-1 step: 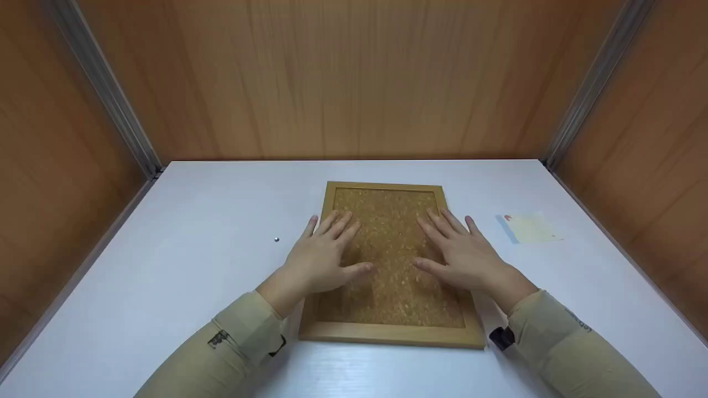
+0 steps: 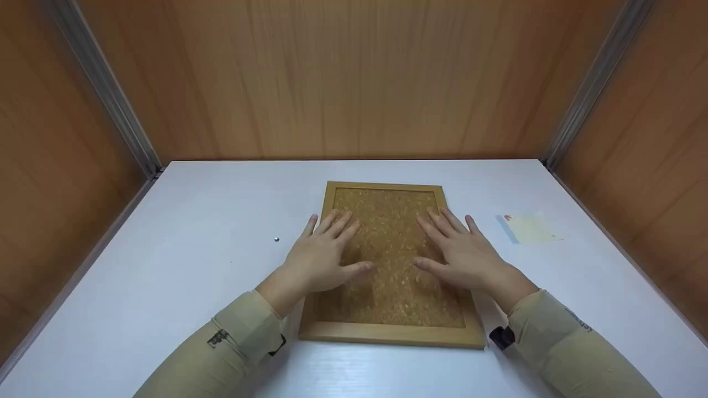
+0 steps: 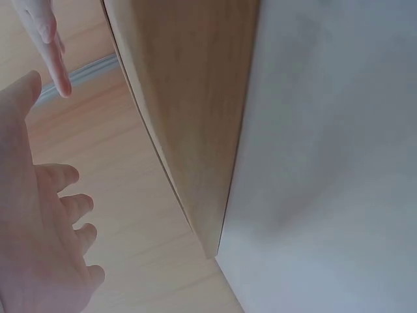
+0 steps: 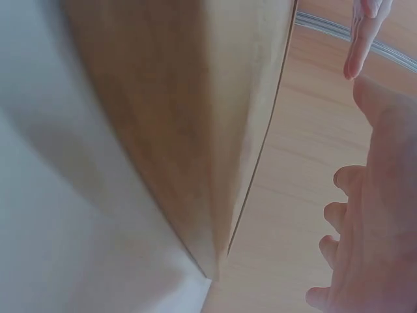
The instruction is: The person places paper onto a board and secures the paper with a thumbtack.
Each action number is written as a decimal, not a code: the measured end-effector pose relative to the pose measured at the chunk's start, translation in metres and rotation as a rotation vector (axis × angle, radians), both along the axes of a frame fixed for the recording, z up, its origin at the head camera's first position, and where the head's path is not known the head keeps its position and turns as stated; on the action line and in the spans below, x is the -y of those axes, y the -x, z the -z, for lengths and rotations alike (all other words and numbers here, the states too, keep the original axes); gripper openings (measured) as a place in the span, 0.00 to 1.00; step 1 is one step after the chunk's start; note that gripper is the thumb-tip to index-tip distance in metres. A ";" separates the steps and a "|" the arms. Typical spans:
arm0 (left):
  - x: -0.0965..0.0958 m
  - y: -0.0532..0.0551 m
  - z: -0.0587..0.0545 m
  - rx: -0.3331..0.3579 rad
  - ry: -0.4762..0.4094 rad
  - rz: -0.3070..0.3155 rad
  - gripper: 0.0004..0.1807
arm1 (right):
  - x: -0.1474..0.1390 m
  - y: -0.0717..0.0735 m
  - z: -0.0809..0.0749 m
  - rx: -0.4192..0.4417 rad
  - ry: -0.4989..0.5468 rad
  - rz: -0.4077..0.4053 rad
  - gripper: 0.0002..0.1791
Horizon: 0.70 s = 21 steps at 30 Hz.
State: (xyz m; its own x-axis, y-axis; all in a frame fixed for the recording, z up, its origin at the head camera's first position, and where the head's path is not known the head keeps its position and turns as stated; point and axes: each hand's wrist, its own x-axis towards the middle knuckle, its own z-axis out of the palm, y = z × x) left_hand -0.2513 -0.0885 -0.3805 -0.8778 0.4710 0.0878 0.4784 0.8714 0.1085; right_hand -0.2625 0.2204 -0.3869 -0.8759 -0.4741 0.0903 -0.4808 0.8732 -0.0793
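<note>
A cork board [image 2: 395,298] with a light wooden frame lies flat on the white table, its long sides running away from me. Over its left side hovers my left hand [image 2: 321,257], palm down, fingers spread and straight, holding nothing. My right hand [image 2: 464,257] is spread the same way over the right side, also holding nothing. In the left wrist view, a gap shows between the left hand [image 3: 39,215] and the board's wooden edge [image 3: 195,117]. The right wrist view shows the right hand [image 4: 378,208] likewise apart from the frame's edge [image 4: 169,117].
A small shiny metal ball [image 2: 276,239] sits on the white table [image 2: 221,210] left of the board. To the right lies a pale yellow and blue paper note [image 2: 528,228]. Wooden panels [image 2: 354,83] with grey metal corner strips stand at the back and both sides.
</note>
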 end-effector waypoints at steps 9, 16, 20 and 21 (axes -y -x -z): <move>0.005 0.000 -0.011 -0.009 -0.049 -0.001 0.53 | -0.001 -0.001 -0.011 -0.018 0.005 0.007 0.52; 0.010 0.001 -0.025 -0.047 -0.096 -0.015 0.52 | -0.008 0.000 -0.029 -0.047 0.058 0.015 0.50; 0.013 0.000 -0.034 -0.047 -0.127 -0.023 0.48 | -0.015 0.002 -0.039 -0.077 0.083 0.020 0.49; 0.014 0.000 -0.036 -0.043 -0.137 -0.027 0.46 | -0.017 0.002 -0.042 -0.086 0.094 0.026 0.49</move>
